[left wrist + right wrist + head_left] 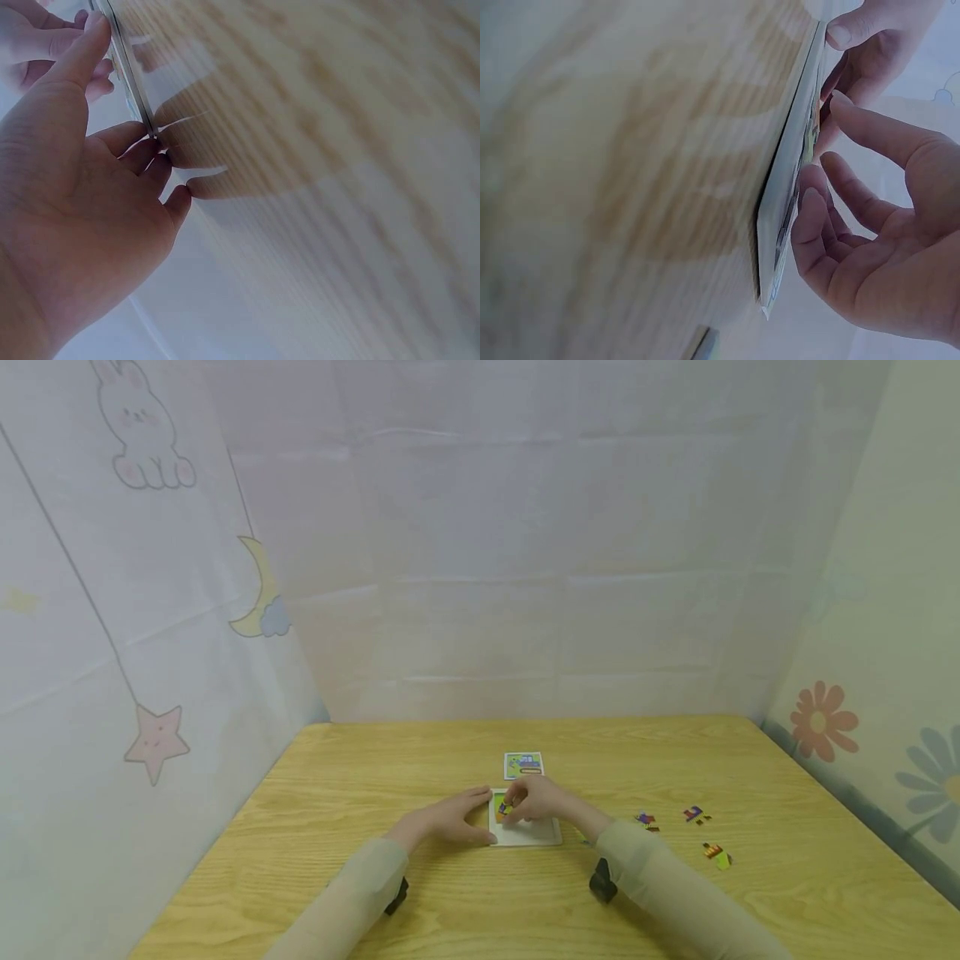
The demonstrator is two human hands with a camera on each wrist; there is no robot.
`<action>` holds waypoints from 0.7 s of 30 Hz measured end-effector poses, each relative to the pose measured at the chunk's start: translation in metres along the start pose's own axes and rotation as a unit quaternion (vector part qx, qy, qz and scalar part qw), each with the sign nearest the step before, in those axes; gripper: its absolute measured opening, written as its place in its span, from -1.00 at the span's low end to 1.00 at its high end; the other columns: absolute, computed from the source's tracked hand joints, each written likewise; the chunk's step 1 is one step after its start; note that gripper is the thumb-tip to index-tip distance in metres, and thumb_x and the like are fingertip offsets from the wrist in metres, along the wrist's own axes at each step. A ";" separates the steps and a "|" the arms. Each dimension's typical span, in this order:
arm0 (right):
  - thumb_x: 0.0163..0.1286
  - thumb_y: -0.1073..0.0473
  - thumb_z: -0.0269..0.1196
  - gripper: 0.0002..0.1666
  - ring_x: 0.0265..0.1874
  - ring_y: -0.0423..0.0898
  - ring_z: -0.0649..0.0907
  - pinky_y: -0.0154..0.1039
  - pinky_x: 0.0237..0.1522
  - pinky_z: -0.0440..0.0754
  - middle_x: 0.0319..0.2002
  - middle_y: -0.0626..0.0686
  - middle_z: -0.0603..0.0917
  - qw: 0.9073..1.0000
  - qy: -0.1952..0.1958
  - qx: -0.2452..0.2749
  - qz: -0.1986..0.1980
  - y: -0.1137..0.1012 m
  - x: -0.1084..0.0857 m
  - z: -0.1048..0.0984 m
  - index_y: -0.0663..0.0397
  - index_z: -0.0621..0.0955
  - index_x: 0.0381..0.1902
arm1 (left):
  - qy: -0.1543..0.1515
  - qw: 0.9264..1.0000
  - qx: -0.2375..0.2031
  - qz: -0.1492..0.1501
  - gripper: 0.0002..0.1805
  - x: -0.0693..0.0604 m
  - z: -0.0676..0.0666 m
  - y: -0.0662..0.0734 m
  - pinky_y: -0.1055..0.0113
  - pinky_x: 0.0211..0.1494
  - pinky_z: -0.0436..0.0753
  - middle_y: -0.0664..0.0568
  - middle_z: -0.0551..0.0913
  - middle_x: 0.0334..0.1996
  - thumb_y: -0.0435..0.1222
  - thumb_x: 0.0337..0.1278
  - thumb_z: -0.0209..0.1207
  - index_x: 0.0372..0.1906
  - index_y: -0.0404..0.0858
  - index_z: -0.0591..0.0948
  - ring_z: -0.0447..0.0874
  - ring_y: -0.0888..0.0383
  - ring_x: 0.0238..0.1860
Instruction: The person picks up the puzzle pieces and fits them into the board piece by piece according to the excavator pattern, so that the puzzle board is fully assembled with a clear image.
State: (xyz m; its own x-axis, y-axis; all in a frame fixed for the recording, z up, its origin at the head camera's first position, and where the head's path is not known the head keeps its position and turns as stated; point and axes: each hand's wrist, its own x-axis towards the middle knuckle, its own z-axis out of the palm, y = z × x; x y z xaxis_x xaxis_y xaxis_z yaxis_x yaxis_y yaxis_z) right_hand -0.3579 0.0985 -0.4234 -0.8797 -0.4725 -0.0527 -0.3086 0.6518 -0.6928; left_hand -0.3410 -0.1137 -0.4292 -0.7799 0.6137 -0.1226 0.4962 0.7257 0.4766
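Note:
A white puzzle tray (528, 836) lies flat on the wooden table, with some coloured pieces in its left part. My left hand (452, 818) rests along the tray's left side, its thumb by the near corner and fingers extended towards the far one. In the left wrist view, that hand's (97, 202) fingertips touch the tray edge. Over the tray, my right hand (536, 802) pinches a small yellow and purple puzzle piece (504, 808) between thumb and index finger. The right wrist view shows this hand (900, 240) with its other fingers bent; the piece is mostly hidden there.
Just beyond the tray lies a square picture card (522, 766). To the right are loose pieces: purple-red ones (694, 814), a red-blue one (647, 820) and a yellow-green one (722, 861). Part of another piece (582, 837) shows by the right wrist. Fabric walls surround the wooden table (420, 747).

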 end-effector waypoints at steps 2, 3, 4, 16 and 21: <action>0.01 0.16 0.46 -0.63 -0.45 -0.18 0.57 -0.36 -0.43 0.62 -0.37 -0.01 0.58 1.000 0.003 0.003 0.009 0.001 -0.001 0.000 0.20 0.62 -0.23 | 0.000 1.000 0.000 -0.001 -0.10 0.000 0.000 0.000 -0.04 0.46 0.12 -0.13 0.03 0.47 0.04 0.12 0.20 0.43 -0.31 0.12 -0.02 -0.10 0.47; 0.02 0.17 0.45 -0.64 -0.44 -0.17 0.57 -0.34 -0.41 0.63 -0.37 -0.01 0.58 1.000 0.004 0.004 0.015 0.001 -0.002 -0.001 0.20 0.62 -0.24 | 0.000 1.000 0.000 -0.002 -0.10 0.000 -0.001 0.001 -0.03 0.46 0.12 -0.12 0.03 0.47 0.04 0.12 0.20 0.43 -0.31 0.12 -0.02 -0.10 0.47; 0.03 0.17 0.44 -0.66 -0.43 -0.17 0.57 -0.33 -0.39 0.64 -0.36 -0.01 0.58 1.000 0.005 0.006 0.020 0.001 -0.003 -0.001 0.20 0.62 -0.24 | 0.000 1.000 -0.001 -0.003 -0.10 -0.001 -0.001 0.001 -0.03 0.46 0.12 -0.12 0.03 0.47 0.04 0.12 0.20 0.44 -0.31 0.12 -0.02 -0.10 0.47; 0.06 0.18 0.42 -0.71 -0.48 -0.18 0.57 -0.33 -0.42 0.62 -0.43 -0.05 0.55 1.000 -0.008 0.002 0.013 0.001 -0.009 -0.002 0.16 0.66 -0.24 | -0.002 1.000 0.001 -0.009 -0.11 0.000 0.000 -0.001 -0.04 0.45 0.14 -0.11 0.03 0.48 0.04 0.13 0.20 0.44 -0.28 0.12 -0.01 -0.09 0.47; 0.11 0.14 0.39 -0.69 -0.31 -0.17 0.57 -0.21 -0.26 0.62 -0.28 -0.05 0.63 0.999 -0.021 -0.029 -0.034 0.002 -0.009 -0.003 0.04 0.68 -0.14 | -0.002 1.000 -0.002 -0.002 -0.09 -0.002 0.000 0.001 -0.07 0.45 0.12 -0.12 0.02 0.48 0.08 0.12 0.18 0.44 -0.29 0.12 -0.03 -0.12 0.47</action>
State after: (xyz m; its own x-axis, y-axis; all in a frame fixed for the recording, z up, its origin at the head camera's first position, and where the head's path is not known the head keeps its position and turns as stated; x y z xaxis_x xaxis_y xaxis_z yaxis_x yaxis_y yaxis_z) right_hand -0.3519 0.1057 -0.4225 -0.8403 -0.5407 -0.0390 -0.3881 0.6503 -0.6530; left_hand -0.3392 -0.1143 -0.4281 -0.7804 0.6120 -0.1280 0.4914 0.7269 0.4797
